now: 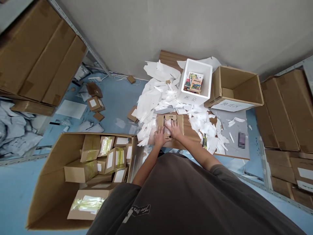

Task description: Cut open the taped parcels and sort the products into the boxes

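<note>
A small cardboard box (pixel 181 122) lies with its flaps open on the brown table (pixel 190 130). My left hand (pixel 160 137) grips the box's near left side, fingers bent over its edge. Over the opening is my right hand (pixel 174 129), its fingers spread and touching white material (pixel 168 123) inside. What lies under the right palm is hidden. Torn white paper (pixel 149 101) surrounds the box. To the right, a black and yellow cutter (pixel 204 141) rests among the paper scraps.
Behind the work stand a white foam bin (pixel 207 78) with colourful packs (pixel 195 83) and an open carton (pixel 249 81) with a handwritten label. At left, a large carton (pixel 46 182) holds several taped boxes (pixel 91 148). Shelves with cartons (pixel 281 111) flank both sides.
</note>
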Available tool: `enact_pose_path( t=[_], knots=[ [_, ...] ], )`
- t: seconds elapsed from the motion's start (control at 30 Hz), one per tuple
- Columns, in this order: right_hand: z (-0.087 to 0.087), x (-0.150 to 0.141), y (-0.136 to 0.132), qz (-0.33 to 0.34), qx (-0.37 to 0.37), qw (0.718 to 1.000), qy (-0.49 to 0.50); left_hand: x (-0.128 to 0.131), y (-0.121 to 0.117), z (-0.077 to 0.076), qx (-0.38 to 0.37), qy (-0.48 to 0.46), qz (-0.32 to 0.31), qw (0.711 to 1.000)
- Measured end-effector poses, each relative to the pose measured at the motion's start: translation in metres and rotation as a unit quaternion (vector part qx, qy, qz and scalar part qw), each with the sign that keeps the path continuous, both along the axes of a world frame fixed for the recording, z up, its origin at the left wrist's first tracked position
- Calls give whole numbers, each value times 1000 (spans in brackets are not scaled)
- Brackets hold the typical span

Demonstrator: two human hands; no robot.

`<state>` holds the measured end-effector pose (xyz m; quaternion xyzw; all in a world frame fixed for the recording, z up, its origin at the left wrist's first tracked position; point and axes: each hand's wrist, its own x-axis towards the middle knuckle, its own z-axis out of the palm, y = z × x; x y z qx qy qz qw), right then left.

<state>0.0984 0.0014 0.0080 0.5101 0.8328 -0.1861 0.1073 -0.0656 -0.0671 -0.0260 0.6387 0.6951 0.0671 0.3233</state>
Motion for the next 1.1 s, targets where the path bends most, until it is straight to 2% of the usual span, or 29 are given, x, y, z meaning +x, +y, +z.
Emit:
enact_pose_path(
  t=[0.23,0.33,0.4,0.5,0.63,0.73,0.83,0.9,1.0,1.1],
  knots=[
    [31,17,-12,-50,41,997,45,-11,4,5,22,18,0,1000],
    [39,46,-20,-101,69,990,64,-27,7,9,19,47,27,998],
    [37,73,-29,-146,79,983,71,-39,10,11,15,69,41,997],
    [17,116,-44,-203,67,974,70,-52,17,14,0,81,30,996],
    [-36,153,-53,-205,-8,977,53,-58,17,26,-14,96,6,995],
    [-72,166,-54,-193,-88,977,23,-53,2,40,26,145,25,989],
    [-89,177,-59,-187,-108,976,38,-27,-19,46,86,158,39,983],
    [-92,183,-67,-200,-68,974,79,9,-28,42,91,117,1,989],
    [-94,187,-80,-264,1,957,123,82,-26,20,58,22,-120,991],
    [-101,181,-82,-307,4,942,138,145,-4,-13,30,-4,-144,989]
  ],
)
